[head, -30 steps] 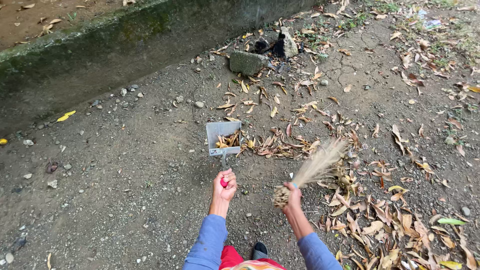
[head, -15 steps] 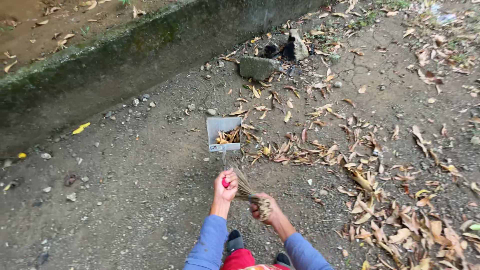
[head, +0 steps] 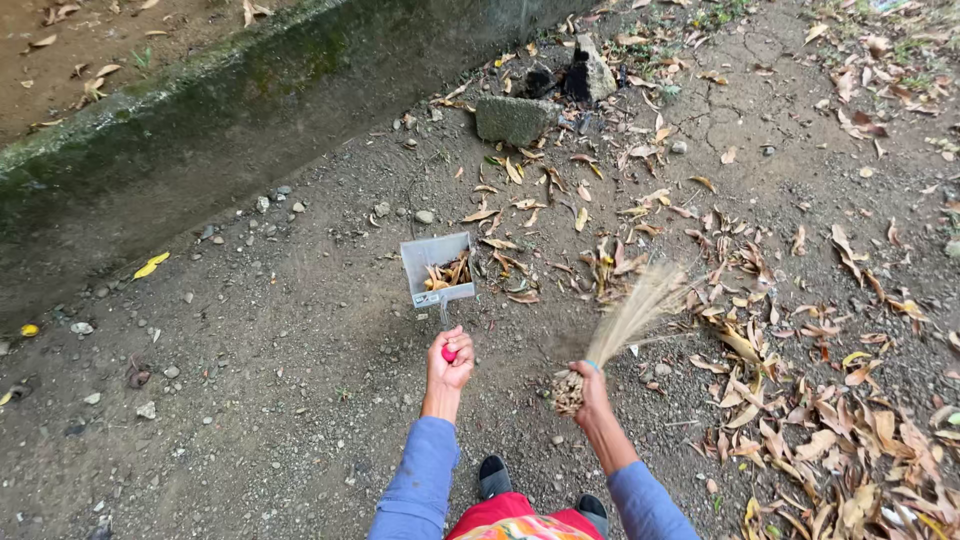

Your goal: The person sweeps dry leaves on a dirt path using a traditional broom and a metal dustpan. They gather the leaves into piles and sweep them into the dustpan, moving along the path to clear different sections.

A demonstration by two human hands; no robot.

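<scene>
My left hand (head: 450,362) grips the red handle end of a grey metal dustpan (head: 437,267), which rests on the dirt with a few dry leaves inside. In my right hand (head: 592,385) is a short straw hand broom (head: 632,318); its bristles fan out up and to the right, blurred. A loose pile of dry brown leaves (head: 600,265) lies just right of the dustpan's mouth. Both arms wear blue sleeves.
A low mossy concrete wall (head: 200,130) runs along the upper left. A grey stone block (head: 515,118) and a charred patch (head: 560,80) sit beyond the dustpan. Dry leaves (head: 850,400) cover the ground at right. Pebbles dot the dirt. My dark shoes (head: 495,478) show below.
The broom swept in toward the dustpan handle half a second ago and has now swung back out to the right. The dustpan stays in place.
</scene>
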